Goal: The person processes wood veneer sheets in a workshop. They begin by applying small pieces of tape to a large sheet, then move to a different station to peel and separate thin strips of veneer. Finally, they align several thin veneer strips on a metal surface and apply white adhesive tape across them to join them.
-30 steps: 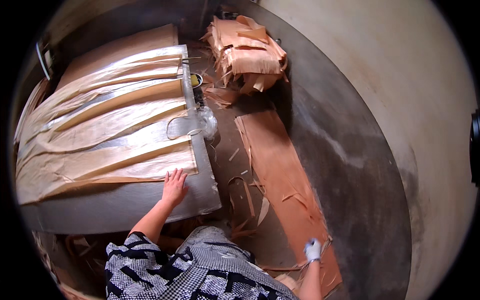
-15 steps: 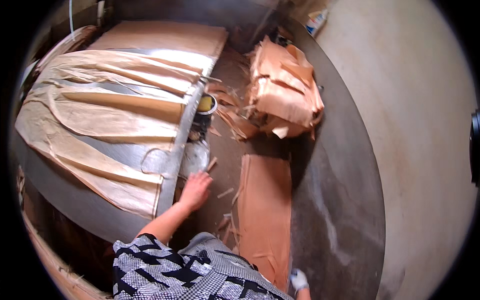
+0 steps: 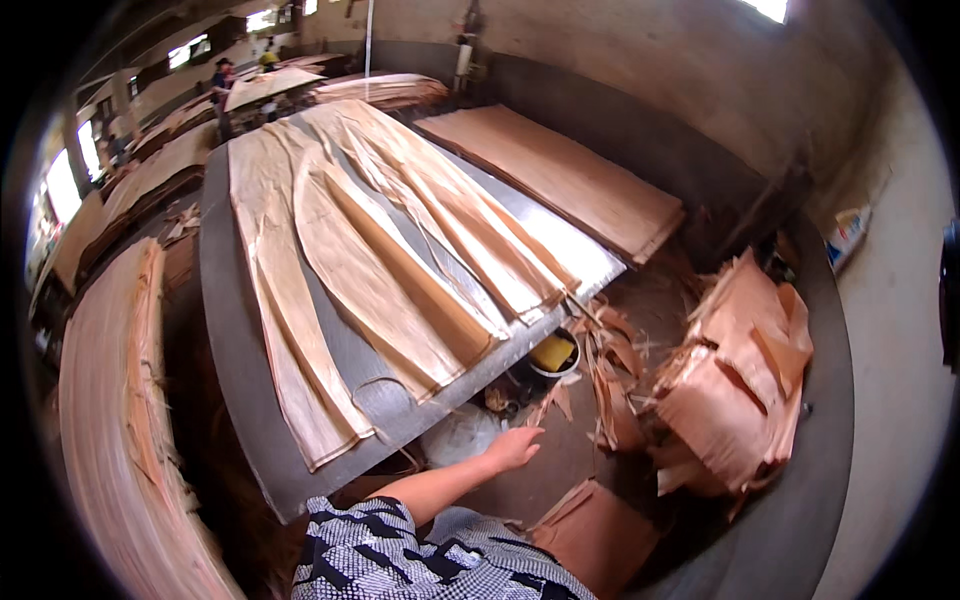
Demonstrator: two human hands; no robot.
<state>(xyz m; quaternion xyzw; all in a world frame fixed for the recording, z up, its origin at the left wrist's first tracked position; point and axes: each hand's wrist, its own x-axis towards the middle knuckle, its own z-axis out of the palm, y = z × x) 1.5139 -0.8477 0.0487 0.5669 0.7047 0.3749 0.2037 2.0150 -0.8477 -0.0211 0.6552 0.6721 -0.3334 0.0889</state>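
My left hand [image 3: 514, 450] reaches out over the floor beside the table's near edge, fingers loosely extended and nothing seen in them. Close by it lies a clear plastic bag [image 3: 462, 436]. A small round pot [image 3: 572, 366] with a yellow block [image 3: 552, 352] inside stands under the table's edge. Long pale wood veneer sheets [image 3: 350, 250], wavy and overlapping, cover much of the grey metal table [image 3: 300, 478]. A reddish veneer sheet [image 3: 598, 535] lies on the floor in front of me, partly hidden by my body. My right hand is out of view.
A rough pile of reddish veneer [image 3: 725, 385] stands on the right, with torn scraps [image 3: 610, 385] beside it. A flat veneer stack [image 3: 560, 175] lies beyond the table, and another stack [image 3: 115, 400] on the left. People [image 3: 222, 80] are far back. A wall [image 3: 900, 400] bounds the right.
The view has swung up and left, showing more of the room. My left hand stays low by the table edge. My gloved right hand has left the picture.
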